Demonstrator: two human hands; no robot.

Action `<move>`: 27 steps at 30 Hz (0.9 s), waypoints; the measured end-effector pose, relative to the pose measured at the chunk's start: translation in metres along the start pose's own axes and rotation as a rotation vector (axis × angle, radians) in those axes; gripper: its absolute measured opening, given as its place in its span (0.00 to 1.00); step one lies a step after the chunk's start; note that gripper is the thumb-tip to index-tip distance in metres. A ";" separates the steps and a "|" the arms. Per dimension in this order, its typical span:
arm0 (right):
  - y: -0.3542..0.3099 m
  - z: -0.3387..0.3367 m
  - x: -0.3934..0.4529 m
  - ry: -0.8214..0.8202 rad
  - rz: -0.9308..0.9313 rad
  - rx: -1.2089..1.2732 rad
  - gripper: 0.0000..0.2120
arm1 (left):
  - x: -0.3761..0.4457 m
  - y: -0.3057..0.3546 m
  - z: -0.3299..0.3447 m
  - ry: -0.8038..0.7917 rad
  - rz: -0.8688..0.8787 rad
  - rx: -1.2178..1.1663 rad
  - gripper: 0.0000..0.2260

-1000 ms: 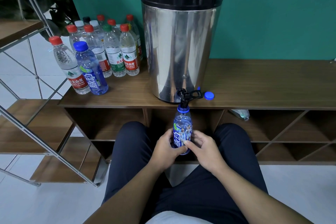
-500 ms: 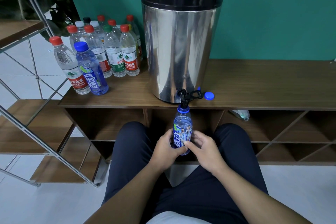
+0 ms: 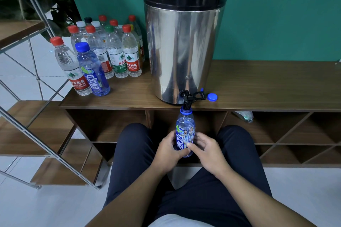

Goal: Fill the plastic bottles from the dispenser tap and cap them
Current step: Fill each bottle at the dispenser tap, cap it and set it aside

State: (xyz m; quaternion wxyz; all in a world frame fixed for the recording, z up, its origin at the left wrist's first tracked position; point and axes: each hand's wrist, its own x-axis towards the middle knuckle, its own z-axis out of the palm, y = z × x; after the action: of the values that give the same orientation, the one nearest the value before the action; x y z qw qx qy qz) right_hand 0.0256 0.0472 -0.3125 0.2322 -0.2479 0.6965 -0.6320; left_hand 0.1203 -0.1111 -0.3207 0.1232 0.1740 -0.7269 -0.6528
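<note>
Head view: a brown wooden desk (image 3: 258, 86) with open compartments beneath stands against a teal wall (image 3: 276, 14) on a pale tiled floor (image 3: 36, 206). A tall steel dispenser with a black lid (image 3: 184, 42) sits at the desk's near edge; its black tap (image 3: 187, 99) overhangs. A loose blue cap (image 3: 212, 97) lies just right of the tap. Capped clear plastic bottles (image 3: 114, 49) cluster at far left. Both forearms reach forward over the lap: the left hand (image 3: 170, 148) and right hand (image 3: 206, 150) curl their fingers round the blue-labelled uncapped plastic bottle (image 3: 185, 132), held upright with its mouth directly under the tap.
</note>
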 end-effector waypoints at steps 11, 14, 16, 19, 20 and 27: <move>0.001 0.000 -0.001 -0.002 -0.017 -0.017 0.16 | 0.000 0.001 0.000 0.008 0.004 0.028 0.27; 0.001 0.000 0.000 -0.003 -0.012 -0.013 0.16 | 0.000 0.000 0.000 0.007 0.000 0.035 0.28; 0.001 0.000 0.000 -0.006 -0.011 -0.013 0.16 | 0.000 -0.001 0.000 0.008 -0.003 0.037 0.28; 0.001 0.000 -0.001 -0.008 -0.012 -0.013 0.16 | 0.000 -0.001 0.000 0.009 -0.006 0.039 0.28; 0.000 0.000 -0.001 -0.008 -0.012 -0.015 0.16 | 0.000 -0.002 0.000 0.009 -0.007 0.038 0.28; 0.001 -0.001 -0.001 -0.017 -0.007 -0.014 0.16 | 0.001 -0.002 -0.001 0.007 -0.007 0.048 0.27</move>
State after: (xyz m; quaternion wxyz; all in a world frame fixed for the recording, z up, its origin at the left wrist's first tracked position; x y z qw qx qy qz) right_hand 0.0254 0.0484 -0.3129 0.2343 -0.2572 0.6980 -0.6259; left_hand 0.1201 -0.1120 -0.3230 0.1193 0.1818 -0.7414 -0.6349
